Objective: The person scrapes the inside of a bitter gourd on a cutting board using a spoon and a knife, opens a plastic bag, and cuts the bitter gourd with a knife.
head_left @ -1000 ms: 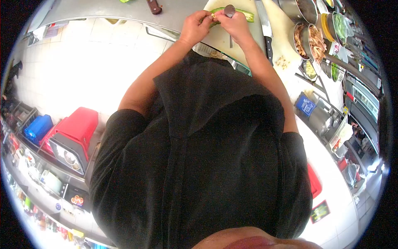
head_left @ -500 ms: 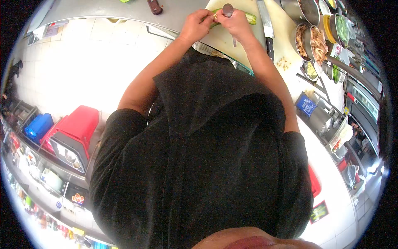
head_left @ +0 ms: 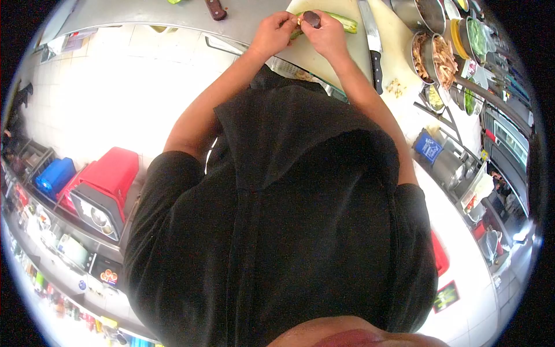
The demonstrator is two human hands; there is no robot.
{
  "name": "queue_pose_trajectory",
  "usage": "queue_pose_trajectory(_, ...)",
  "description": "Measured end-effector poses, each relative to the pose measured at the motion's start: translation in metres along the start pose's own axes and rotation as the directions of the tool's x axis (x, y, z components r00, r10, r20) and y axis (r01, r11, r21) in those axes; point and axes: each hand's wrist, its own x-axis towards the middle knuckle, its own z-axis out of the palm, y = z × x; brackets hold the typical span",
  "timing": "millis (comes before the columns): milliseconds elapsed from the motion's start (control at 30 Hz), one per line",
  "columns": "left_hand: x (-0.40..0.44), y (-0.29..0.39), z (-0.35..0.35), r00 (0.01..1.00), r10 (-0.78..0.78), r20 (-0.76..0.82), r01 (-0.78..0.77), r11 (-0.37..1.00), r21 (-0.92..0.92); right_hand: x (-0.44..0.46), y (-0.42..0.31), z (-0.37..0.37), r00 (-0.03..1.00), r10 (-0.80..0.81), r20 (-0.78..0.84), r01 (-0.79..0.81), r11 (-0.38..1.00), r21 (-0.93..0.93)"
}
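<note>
Over a pale cutting board (head_left: 315, 59), my left hand (head_left: 273, 34) is closed, its fingertips pinching a small pale piece (head_left: 299, 21) too small to name surely. My right hand (head_left: 326, 36) is wrapped round a small knife (head_left: 312, 19), whose dark handle end points up; its blade is hidden now. The fingertips of both hands nearly meet at the pale piece. Behind and beside my right hand lies a long green vegetable (head_left: 345, 23) with a pale stripe, partly covered by the hands. A large knife (head_left: 376, 65) with a black handle lies along the board's right side.
Small tan pieces (head_left: 395, 88) lie on a second board to the right. Beyond stand metal containers of sliced food (head_left: 444, 61) and a pot (head_left: 426, 14). A brown-handled tool (head_left: 216, 10) rests on the steel counter (head_left: 144, 11). A red bin (head_left: 113, 173) stands behind, left.
My right hand has turned and shifted slightly left, so the knife's handle end tilts differently and its blade no longer shows below the hand. My left hand stays nearly in place.
</note>
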Motion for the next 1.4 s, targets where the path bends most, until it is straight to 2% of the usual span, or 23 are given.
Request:
queue_pose_trajectory(33,0.0,0.0,0.001,1.0,-0.009,-0.006,0.009,1.0,-0.004,0.001,-0.002,0.001,1.0,0.012,-0.008,-0.012,1.0,-0.013)
queue_pose_trajectory(133,-0.004,-0.003,0.002,0.995,0.094,-0.032,-0.091,0.993,0.076,0.001,0.003,0.005,0.999,0.032,-0.016,-0.032,0.999,0.018)
queue_pose_trajectory(233,-0.005,-0.006,0.003,0.994,0.099,-0.04,-0.096,0.992,0.08,-0.002,0.004,0.005,1.0,0.02,-0.002,-0.02,0.998,0.065)
queue_pose_trajectory(367,-0.006,-0.006,0.004,0.997,0.033,-0.068,-0.034,0.999,-0.023,-0.006,0.003,0.006,0.999,-0.039,-0.016,0.041,0.993,0.107)
queue_pose_trajectory(467,-0.006,-0.002,0.005,0.998,-0.015,-0.067,0.007,0.994,-0.114,-0.01,-0.003,0.012,0.997,0.023,-0.07,-0.014,0.993,0.121)
queue_pose_trajectory(667,-0.01,-0.004,0.006,0.997,0.004,-0.077,-0.007,0.999,-0.045,-0.006,-0.009,0.003,0.995,0.092,-0.045,-0.095,0.994,-0.063)
queue_pose_trajectory(733,-0.014,-0.003,0.006,0.997,0.028,-0.071,-0.029,1.0,-0.003,-0.008,-0.007,0.005,0.997,0.032,-0.069,-0.031,0.999,0.012)
queue_pose_trajectory(833,-0.015,-0.007,0.008,0.997,0.037,-0.072,-0.043,0.996,-0.084,-0.008,0.0,0.007,0.999,-0.007,-0.047,0.009,0.999,0.051)
queue_pose_trajectory(933,-0.016,-0.005,0.005,0.994,0.066,-0.088,-0.062,0.997,0.044,-0.01,-0.007,0.002,1.0,-0.011,0.001,0.011,0.999,-0.043)
queue_pose_trajectory(1033,-0.016,-0.006,0.005,0.964,0.227,-0.136,-0.201,0.962,0.182,-0.009,-0.017,-0.001,1.0,0.014,0.022,-0.01,0.989,-0.151)
queue_pose_trajectory(1067,-0.016,-0.007,0.005,0.968,0.211,-0.133,-0.183,0.963,0.199,-0.009,-0.017,-0.001,0.999,0.027,0.025,-0.022,0.983,-0.181)
queue_pose_trajectory(1167,-0.017,-0.003,0.005,0.974,0.182,-0.138,-0.147,0.961,0.233,-0.003,0.013,0.003,0.992,0.117,0.051,-0.118,0.992,0.033)
queue_pose_trajectory(1267,-0.015,-0.007,0.007,0.968,0.192,-0.162,-0.146,0.955,0.259,0.006,0.038,0.003,0.942,0.283,0.182,-0.323,0.914,0.246)
queue_pose_trajectory(1333,-0.012,-0.006,0.007,0.965,0.194,-0.175,-0.135,0.944,0.302,0.0,0.009,0.005,0.997,0.026,-0.072,-0.03,0.998,-0.061)
queue_pose_trajectory(1367,-0.011,-0.005,0.007,0.968,0.181,-0.173,-0.125,0.948,0.293,-0.003,-0.003,0.005,0.978,-0.135,-0.161,0.095,0.967,-0.237)
queue_pose_trajectory(1400,-0.009,-0.005,0.005,0.971,0.166,-0.171,-0.113,0.952,0.285,-0.005,-0.002,0.007,0.979,-0.149,-0.137,0.124,0.977,-0.174)
